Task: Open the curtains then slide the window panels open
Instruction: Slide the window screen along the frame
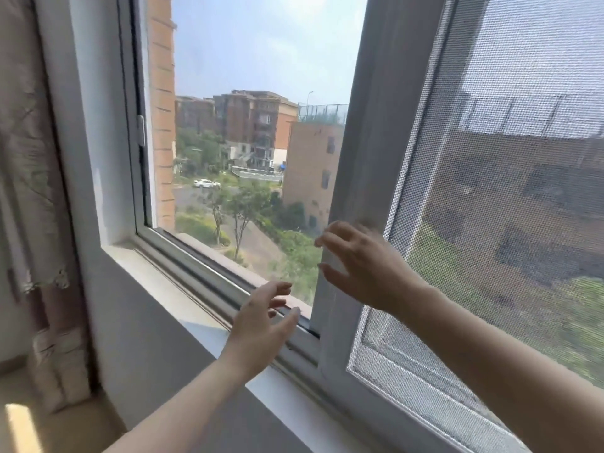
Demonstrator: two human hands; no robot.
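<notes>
The curtain point(29, 191) hung bunched far left. Both hands, right hand point(362, 266) and left hand point(261, 318), fingers spread, met the screen panel point(346, 223); sliding rightward seemingly came next.

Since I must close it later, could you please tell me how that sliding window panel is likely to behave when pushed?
The sliding window panel sits in a sill track, so it should glide sideways, not tip. Its rigid frame probably won't flex. The right hand rests open on it, suggesting light pushing suffices.

White window frame point(356, 158), grey mesh point(523, 191)

bare forearms, no sleeves showing
</notes>
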